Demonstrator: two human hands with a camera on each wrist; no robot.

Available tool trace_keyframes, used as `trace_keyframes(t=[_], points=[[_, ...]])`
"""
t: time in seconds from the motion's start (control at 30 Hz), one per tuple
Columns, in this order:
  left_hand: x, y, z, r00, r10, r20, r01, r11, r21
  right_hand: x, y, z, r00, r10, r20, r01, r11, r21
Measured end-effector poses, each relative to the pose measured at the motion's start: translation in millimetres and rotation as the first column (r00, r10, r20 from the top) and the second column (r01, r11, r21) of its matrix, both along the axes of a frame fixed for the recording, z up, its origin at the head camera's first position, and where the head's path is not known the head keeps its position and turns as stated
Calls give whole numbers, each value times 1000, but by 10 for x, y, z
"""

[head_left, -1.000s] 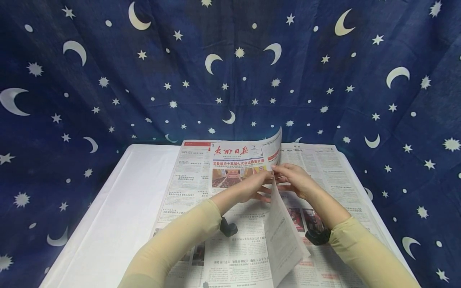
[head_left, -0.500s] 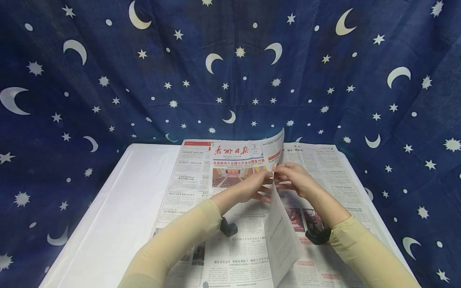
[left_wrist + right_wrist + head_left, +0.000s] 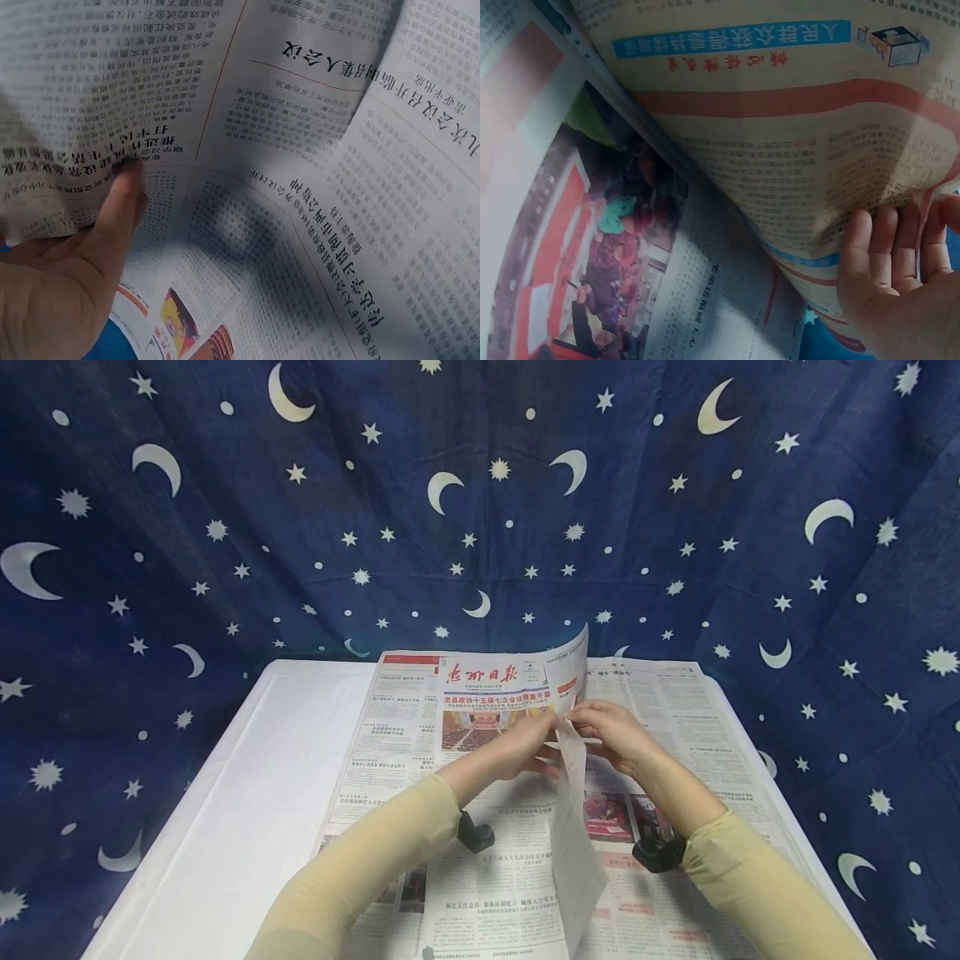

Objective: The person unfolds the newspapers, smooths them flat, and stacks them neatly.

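Note:
A broad newspaper [image 3: 495, 881] with a red masthead lies spread open, and one page [image 3: 579, 860] stands up from it along the middle. My left hand [image 3: 521, 747] pinches the near edge of that page; in the left wrist view its thumb [image 3: 116, 210] lies on the print with the fingers behind the sheet. Close beside it, my right hand [image 3: 613, 735] holds the same edge from the other side. Its curled fingers [image 3: 885, 247] press against the page in the right wrist view, where the thumb is partly cut off. The raised page's top corner [image 3: 576, 652] curls upward.
A white-covered table [image 3: 232, 810] carries the newspaper, with bare cloth showing on the left. Behind hangs a dark blue curtain [image 3: 420, 577] with moons and stars. Dark devices [image 3: 476, 833] sit at both wrists.
The lower part of the raised page has swung left and now stands more upright. The left fingertips have shifted slightly left, while the right hand has stayed almost in place.

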State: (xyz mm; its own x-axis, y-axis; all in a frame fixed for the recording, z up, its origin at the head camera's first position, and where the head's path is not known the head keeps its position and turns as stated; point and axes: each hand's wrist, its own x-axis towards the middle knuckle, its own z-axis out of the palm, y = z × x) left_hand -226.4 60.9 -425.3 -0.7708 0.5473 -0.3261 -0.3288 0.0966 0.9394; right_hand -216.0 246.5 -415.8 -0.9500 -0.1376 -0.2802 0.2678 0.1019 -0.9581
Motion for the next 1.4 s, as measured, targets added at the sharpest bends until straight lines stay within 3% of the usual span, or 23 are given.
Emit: trace_keyframes(t=[0.07, 0.17, 0.37, 0.5, 0.63, 0.73, 0.83, 1.0, 1.27, 1.4], points=[[-13, -21, 1, 999, 32, -16, -33, 999, -11, 7, -4, -19, 1000, -11, -3, 11, 999, -43], [-35, -90, 17, 997, 31, -68, -33, 999, -28, 33, -2, -20, 1000, -14, -26, 11, 995, -98], [-55, -435, 29, 987, -49, -152, 53, 998, 23, 98, 124, 44, 996, -47, -74, 34, 985, -169], [-47, -760, 104, 987, -48, -154, 56, 997, 49, 159, 335, 121, 993, -30, -112, 23, 998, -64], [-46, -1123, 169, 982, -41, -182, 52, 997, 57, 238, 609, 171, 989, 23, -145, -3, 991, 133], [-37, -1407, 222, 973, -26, -230, 37, 999, 40, 306, 805, 190, 984, 71, -164, -22, 958, 287], [-17, -1691, 258, 963, 5, -270, -5, 1000, -1, 374, 983, 196, 982, 97, -162, -19, 906, 424], [41, -2138, 248, 956, 53, -290, -73, 996, -60, 458, 1291, 184, 987, 44, -156, 51, 830, 556], [85, -2637, 3, 953, 128, -276, -190, 959, -209, 611, 1747, 74, 982, -89, -165, 176, 740, 649], [74, -2792, -135, 963, 149, -223, -203, 949, -241, 687, 1868, 7, 980, -124, -159, 199, 717, 668]])
